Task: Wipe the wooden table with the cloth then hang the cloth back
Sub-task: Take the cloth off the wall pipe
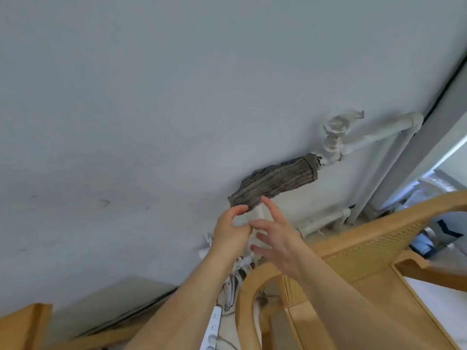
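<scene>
- Hands reach forward and up, close together but not touching. The left hand (232,227) curls its thumb and fingertips onto the lower corner of the grey-brown ribbed knit cloth (275,183) and appears to pinch it. The right hand (276,237) is spread and holds nothing, its index fingertip at the cloth's lower edge.
- Below the left forearm a white power strip (213,324) lies on the floor. Beside the right arm stands a light wooden chair with a woven cane back (374,238).
- Just beyond the hands, the cloth hangs draped over a white-painted metal pipe (374,136) against the wall, bunched into a sleeve running up to the pipe fitting.
- Judging by its folds, the cloth is light, soft and limp, with nothing fragile about it. It should drape freely, and the ribbed knit should give grip.
- The lower free end looks like the best hold, a hand at each corner so it spreads flat.
- Farther up sit a round white valve handle (336,126) and the pale grey wall (151,97).
</scene>
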